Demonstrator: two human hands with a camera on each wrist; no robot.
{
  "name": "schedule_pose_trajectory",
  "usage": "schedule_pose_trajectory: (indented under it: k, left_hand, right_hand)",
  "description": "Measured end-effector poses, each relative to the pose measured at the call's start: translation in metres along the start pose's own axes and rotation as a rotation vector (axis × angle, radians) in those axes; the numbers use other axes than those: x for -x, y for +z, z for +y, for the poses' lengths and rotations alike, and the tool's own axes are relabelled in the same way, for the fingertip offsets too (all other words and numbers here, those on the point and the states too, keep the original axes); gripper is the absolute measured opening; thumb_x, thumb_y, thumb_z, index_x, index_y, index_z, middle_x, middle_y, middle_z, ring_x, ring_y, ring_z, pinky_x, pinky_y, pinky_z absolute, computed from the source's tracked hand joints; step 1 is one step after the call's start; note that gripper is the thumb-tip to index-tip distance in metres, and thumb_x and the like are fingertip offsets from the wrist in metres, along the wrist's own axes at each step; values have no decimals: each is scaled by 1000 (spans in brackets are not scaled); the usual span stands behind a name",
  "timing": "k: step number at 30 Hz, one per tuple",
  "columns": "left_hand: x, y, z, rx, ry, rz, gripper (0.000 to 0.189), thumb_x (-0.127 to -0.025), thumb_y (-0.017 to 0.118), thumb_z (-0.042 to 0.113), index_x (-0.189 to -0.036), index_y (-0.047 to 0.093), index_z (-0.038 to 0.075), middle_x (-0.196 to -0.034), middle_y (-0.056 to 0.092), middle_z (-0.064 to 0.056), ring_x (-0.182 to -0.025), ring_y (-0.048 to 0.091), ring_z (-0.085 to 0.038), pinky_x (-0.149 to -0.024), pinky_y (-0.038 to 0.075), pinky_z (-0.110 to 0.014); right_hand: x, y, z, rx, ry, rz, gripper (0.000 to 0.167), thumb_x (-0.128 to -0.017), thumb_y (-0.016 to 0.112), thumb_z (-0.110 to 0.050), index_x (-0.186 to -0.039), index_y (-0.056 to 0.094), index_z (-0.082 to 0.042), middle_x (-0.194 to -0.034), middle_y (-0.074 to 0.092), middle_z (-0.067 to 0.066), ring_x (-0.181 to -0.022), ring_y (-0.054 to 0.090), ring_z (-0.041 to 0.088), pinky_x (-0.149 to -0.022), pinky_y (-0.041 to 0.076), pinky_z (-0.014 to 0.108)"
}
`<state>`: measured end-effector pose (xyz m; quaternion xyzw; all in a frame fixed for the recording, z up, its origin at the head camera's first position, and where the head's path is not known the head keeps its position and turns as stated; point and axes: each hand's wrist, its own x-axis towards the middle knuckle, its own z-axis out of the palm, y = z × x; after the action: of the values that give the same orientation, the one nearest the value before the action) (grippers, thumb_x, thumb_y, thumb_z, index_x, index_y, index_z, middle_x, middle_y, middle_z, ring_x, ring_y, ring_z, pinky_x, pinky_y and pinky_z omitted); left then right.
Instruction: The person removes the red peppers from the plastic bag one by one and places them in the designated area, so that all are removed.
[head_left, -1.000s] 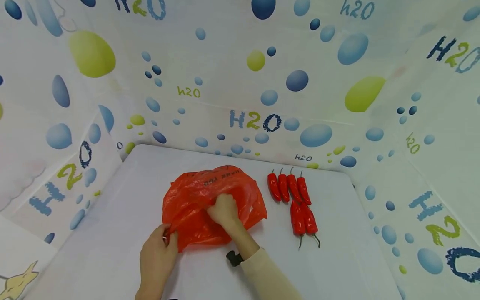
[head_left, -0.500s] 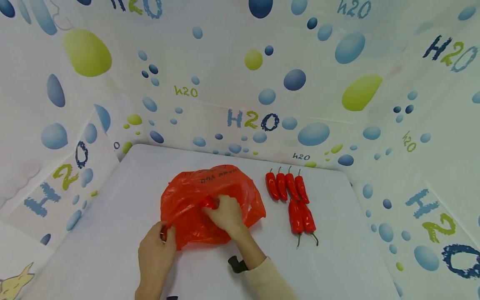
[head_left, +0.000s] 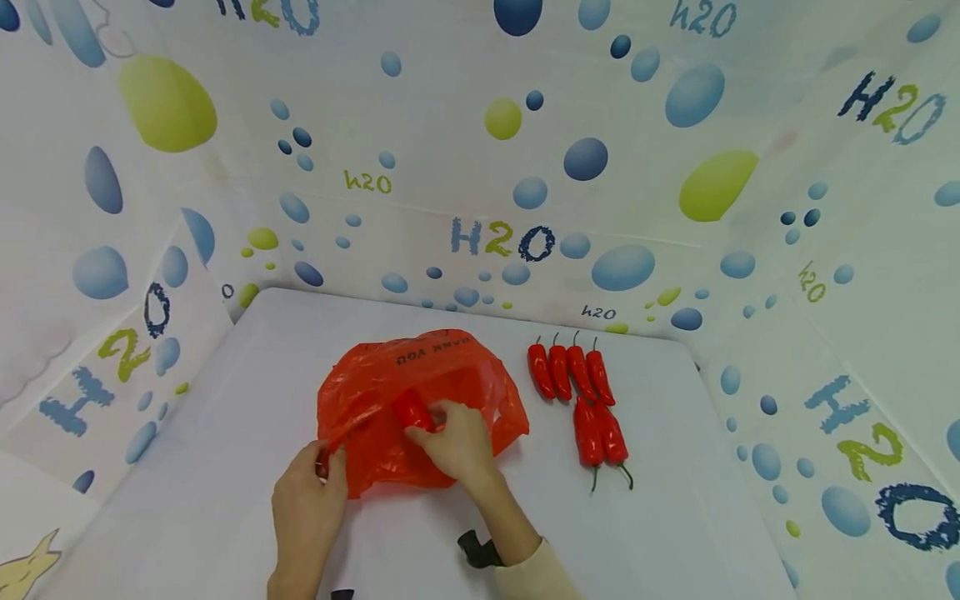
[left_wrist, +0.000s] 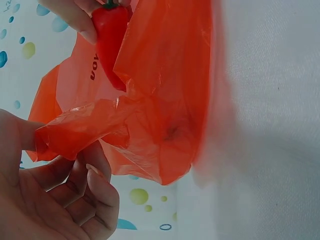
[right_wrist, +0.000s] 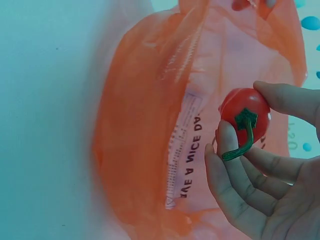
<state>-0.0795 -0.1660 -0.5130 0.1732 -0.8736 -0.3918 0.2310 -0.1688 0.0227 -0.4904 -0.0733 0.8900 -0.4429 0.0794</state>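
An orange-red plastic bag (head_left: 420, 354) with dark lettering lies on the white table, its mouth facing me. My left hand (head_left: 309, 492) pinches the bag's edge at the left of the opening; the left wrist view shows the film between thumb and fingers. At the mouth, my right hand (head_left: 457, 442) grips a red chili pepper (head_left: 412, 410) by its stem end. The pepper's pointed tip aims into the bag in the left wrist view, and its green stem faces out between the fingers of my right hand (right_wrist: 270, 175).
Right of the bag, several slim red peppers (head_left: 576, 372) lie in a row, with two wider red peppers (head_left: 602, 433) nearer me, stems toward me. A patterned curtain (head_left: 420, 167) surrounds the white table (head_left: 690, 517) at the back and sides.
My right hand has drawn back toward me from deeper in the bag's mouth, bringing the red chili pepper into sight. The left hand keeps its hold on the bag's edge.
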Motion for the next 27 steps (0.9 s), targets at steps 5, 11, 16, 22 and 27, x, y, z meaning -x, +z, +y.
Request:
schedule_pose_trajectory:
  k: [5,11,16,22,27]
  left_hand:
    - [0,0,0,3,3,11,16,-99,64,11,-103,72,-2,-77,65,-9,-65,55,-21,-55,41,-30]
    - [-1,0,1,9,-4,16,17,-99,63,11,-104,73,-2,-78,66,-10,-66,57,-22,-56,42,-30]
    - [-1,-1,1,14,-8,15,19,-100,63,12,-105,73,-3,-79,67,-10,-67,58,-23,-56,42,-30]
    - [-1,-1,-1,15,-1,26,17,-99,63,12,-102,73,-2,-77,66,-10,-66,57,-22,-55,41,-30]
    - [-2,-2,-1,4,-10,12,19,-100,62,13,-104,72,-3,-79,67,-10,-67,58,-22,-55,41,-29]
  right_hand:
    - [6,-5,-2,-7,21,29,49,-87,85,-35,-127,72,-10,-101,73,-2,-81,63,12,-69,59,28]
    - [15,-12,-1,-20,23,62,51,-86,85,-35,-127,71,-8,-100,73,-1,-75,62,11,-66,58,27]
    - [22,-17,2,-46,15,76,50,-87,85,-35,-127,72,-10,-102,72,-1,-74,62,11,-65,57,26]
    - [31,-26,7,-88,19,93,51,-87,85,-35,-129,71,-9,-102,72,1,-73,64,10,-65,58,27]
    - [35,-31,15,-78,21,114,52,-88,84,-37,-130,71,-10,-104,72,0,-77,65,11,-66,59,27]
